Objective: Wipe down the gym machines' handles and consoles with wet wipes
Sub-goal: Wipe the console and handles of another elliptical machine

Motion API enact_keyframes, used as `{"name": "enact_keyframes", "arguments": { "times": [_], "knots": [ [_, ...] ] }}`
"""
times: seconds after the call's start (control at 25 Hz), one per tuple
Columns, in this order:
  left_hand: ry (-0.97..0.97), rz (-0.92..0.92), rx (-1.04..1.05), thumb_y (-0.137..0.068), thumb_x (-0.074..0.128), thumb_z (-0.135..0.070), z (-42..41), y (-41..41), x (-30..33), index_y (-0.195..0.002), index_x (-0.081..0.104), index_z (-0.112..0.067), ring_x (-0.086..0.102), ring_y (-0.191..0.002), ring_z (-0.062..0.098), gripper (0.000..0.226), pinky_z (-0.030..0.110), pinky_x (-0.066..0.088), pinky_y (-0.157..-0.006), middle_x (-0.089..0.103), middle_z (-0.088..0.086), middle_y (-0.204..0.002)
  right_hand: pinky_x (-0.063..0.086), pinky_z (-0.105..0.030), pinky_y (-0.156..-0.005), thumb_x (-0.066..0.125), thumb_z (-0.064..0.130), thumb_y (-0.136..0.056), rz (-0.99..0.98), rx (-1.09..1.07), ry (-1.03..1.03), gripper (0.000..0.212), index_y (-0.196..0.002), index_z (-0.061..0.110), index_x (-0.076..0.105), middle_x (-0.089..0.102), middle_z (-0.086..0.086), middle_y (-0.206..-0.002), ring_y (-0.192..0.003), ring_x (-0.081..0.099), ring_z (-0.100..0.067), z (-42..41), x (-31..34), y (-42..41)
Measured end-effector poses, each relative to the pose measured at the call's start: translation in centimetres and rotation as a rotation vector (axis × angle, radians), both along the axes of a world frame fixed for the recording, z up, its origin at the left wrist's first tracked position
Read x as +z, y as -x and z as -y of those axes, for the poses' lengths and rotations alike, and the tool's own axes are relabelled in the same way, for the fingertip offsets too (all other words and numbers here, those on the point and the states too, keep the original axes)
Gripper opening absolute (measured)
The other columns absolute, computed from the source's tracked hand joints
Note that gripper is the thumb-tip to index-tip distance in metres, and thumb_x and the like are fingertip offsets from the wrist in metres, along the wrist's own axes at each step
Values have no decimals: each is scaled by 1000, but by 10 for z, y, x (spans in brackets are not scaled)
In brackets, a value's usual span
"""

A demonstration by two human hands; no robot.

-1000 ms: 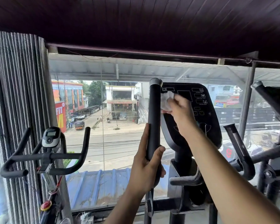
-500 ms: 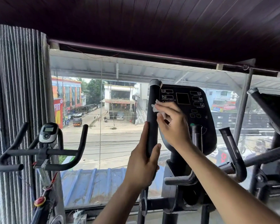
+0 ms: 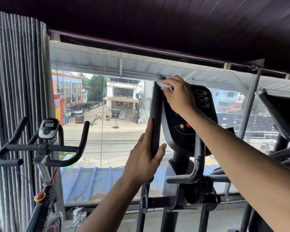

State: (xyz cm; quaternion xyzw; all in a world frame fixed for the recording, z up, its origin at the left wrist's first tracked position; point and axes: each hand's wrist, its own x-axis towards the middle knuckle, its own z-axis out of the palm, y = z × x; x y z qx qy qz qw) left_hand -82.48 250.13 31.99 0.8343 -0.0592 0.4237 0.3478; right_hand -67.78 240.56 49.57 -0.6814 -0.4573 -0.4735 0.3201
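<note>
An elliptical machine stands before me with a black upright handle (image 3: 156,111) and a dark console (image 3: 191,124) with buttons behind it. My left hand (image 3: 143,158) grips the lower part of that handle, thumb on its right side. My right hand (image 3: 177,94) holds a crumpled white wet wipe (image 3: 164,85) against the top of the handle, just below its grey end cap. Most of the wipe is hidden under my fingers.
An exercise bike with black handlebars (image 3: 40,148) and a small grey display (image 3: 48,128) stands at the left, by a striped curtain (image 3: 15,97). A window pane (image 3: 107,131) lies straight ahead. More machine arms (image 3: 274,111) stand at the right.
My right hand has moved with the wipe from the console's upper left across and up to the top of the upright handle. My left hand has kept its grip on the handle.
</note>
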Motion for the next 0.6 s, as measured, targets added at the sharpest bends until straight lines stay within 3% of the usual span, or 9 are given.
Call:
{"name": "enact_keyframes", "arguments": {
  "times": [0.08,0.24,0.36,0.48,0.6],
  "knots": [
    [48,-2,-34,-102,51,-56,0,-2,-2,-158,-9,-58,70,-91,27,82,41,56,-77,66,2,-120,43,-6,-77,70,-2,-89,-41,32,-58,23,-110,5,75,68,-8,-103,-89,63,-14,-1,-9,4],
    [50,19,-12,-101,49,-60,0,-6,-5,-158,-8,-57,68,-78,22,81,45,56,-72,67,-3,-100,57,-34,-77,73,-2,-88,-99,112,-10,19,-106,4,75,67,-6,-102,-89,66,-16,11,-45,22],
    [57,28,-1,-99,47,-61,-1,-9,-6,-159,-7,-58,67,-75,21,80,45,56,-70,68,-4,-93,58,-28,-80,75,4,-89,-216,147,133,18,-106,10,77,68,2,-103,-91,67,-7,31,-41,29],
    [74,27,-20,-102,52,-52,-2,-11,-6,-158,-5,-59,67,-70,21,81,48,56,-67,68,-3,-84,50,-15,-81,72,3,-90,-79,20,139,21,-109,10,76,68,2,-105,-89,61,-3,33,-2,20],
    [74,21,-6,-102,53,-49,-3,-13,-3,-157,-5,-60,67,-68,21,81,46,56,-68,68,-3,-81,51,-29,-86,67,2,-93,95,-120,235,26,-118,6,73,66,-7,-109,-97,57,-20,9,27,9]
  ]
}}
